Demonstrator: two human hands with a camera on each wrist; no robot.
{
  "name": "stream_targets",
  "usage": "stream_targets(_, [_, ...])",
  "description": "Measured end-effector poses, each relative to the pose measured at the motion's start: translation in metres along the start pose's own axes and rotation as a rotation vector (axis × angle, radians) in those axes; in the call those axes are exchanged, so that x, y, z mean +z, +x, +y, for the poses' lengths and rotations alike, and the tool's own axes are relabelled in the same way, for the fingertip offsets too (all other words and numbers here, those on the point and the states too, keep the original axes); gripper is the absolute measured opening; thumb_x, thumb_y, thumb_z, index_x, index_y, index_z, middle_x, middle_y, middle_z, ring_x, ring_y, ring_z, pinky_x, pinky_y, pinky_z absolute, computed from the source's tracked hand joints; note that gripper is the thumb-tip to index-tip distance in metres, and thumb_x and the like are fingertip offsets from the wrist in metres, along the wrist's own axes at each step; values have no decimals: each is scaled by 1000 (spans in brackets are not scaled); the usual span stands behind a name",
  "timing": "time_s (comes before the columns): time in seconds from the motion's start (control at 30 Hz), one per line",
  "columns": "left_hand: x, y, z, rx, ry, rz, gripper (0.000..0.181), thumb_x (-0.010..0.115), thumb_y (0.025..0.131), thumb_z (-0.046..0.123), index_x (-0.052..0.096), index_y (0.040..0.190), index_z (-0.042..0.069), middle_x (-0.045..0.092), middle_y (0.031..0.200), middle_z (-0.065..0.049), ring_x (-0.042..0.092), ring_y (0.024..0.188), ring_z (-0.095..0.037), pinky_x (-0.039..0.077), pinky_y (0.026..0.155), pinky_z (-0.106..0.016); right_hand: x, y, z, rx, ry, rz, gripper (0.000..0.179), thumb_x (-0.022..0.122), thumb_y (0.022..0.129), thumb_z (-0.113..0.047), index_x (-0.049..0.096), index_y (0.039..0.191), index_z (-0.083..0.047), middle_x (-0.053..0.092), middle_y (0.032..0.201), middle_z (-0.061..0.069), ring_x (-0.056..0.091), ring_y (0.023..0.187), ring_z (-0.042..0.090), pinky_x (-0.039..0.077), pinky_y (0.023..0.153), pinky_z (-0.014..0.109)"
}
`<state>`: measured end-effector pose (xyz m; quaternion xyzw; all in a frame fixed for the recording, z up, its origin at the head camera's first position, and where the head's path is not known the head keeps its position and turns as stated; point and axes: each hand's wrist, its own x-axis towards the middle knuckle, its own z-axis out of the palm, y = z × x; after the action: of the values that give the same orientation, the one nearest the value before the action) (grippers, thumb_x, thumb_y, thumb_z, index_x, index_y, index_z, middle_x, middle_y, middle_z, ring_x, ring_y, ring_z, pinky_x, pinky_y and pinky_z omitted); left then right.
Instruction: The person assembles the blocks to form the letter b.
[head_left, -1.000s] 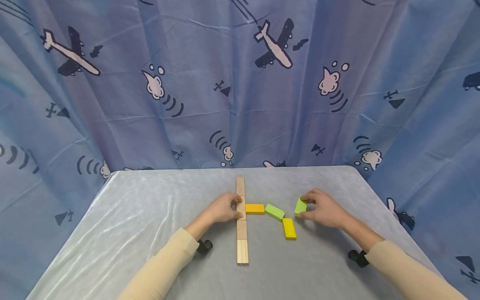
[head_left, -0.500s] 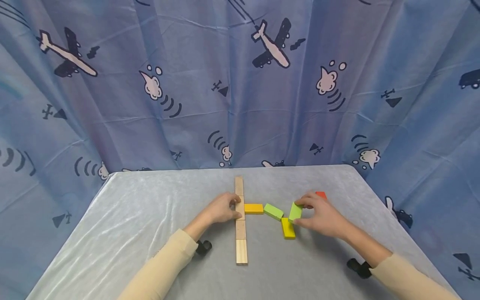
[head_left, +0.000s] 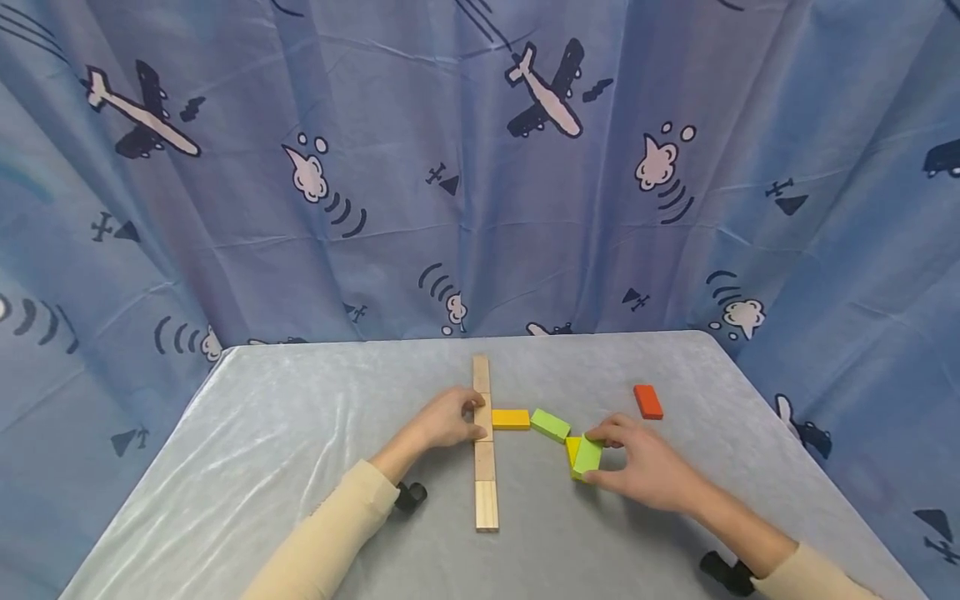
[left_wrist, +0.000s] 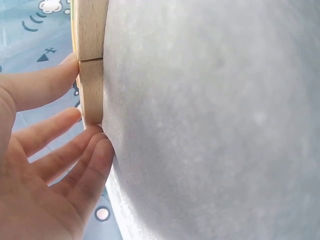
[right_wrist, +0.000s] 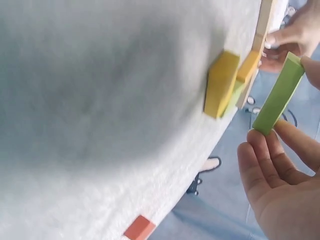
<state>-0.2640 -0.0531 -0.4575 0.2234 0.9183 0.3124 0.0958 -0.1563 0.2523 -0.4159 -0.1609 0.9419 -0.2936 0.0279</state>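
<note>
A row of several plain wooden blocks (head_left: 486,461) lies on the table, running away from the person. My left hand (head_left: 447,417) rests at its left side, thumb and fingertips touching the wood, fingers fairly straight in the left wrist view. My right hand (head_left: 648,467) pinches a light green block (head_left: 588,457) between thumb and fingertips, raised above the table in the right wrist view. In the head view it overlaps a yellow block (right_wrist: 222,84) lying below. A second green block (head_left: 551,425) and an orange-yellow block (head_left: 511,419) link that yellow block to the wooden row.
A red block (head_left: 648,402) lies alone at the right rear of the table. The table (head_left: 300,433) has a pale grey cloth, and a blue curtain (head_left: 390,250) with printed airplanes hangs behind its far edge.
My right hand has carried the green block left and toward the person, over the yellow block. The red block, hidden behind the hand before, now shows. My left hand stays at the wooden row.
</note>
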Motion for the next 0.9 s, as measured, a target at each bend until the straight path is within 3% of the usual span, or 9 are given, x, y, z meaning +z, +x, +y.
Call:
stream_targets(0.3, [-2, 0, -2, 9, 8, -4, 47, 83, 85, 18, 66, 126, 3, 65, 120, -16, 61, 109, -30, 50, 96, -46, 20, -13, -8, 9, -11, -29, 56, 88, 76, -42, 71, 116, -7, 59, 106, -5, 61, 100, 16, 55, 85, 40])
stream_targets(0.63, [-3, 0, 2, 4, 4, -11, 47, 83, 85, 18, 66, 126, 3, 64, 121, -17, 61, 111, -31, 49, 97, -46, 31, -22, -17, 124, -99, -54, 56, 91, 71, -43, 74, 112, -10, 58, 101, -8, 55, 93, 11, 52, 82, 37])
stream_targets(0.9, [-3, -1, 3, -5, 7, -11, 46, 82, 86, 18, 66, 126, 4, 64, 121, -16, 61, 111, -31, 49, 97, -46, 37, -26, -11, 64, -106, -101, 61, 90, 71, -48, 73, 114, -7, 57, 101, -7, 52, 86, 10, 48, 74, 31])
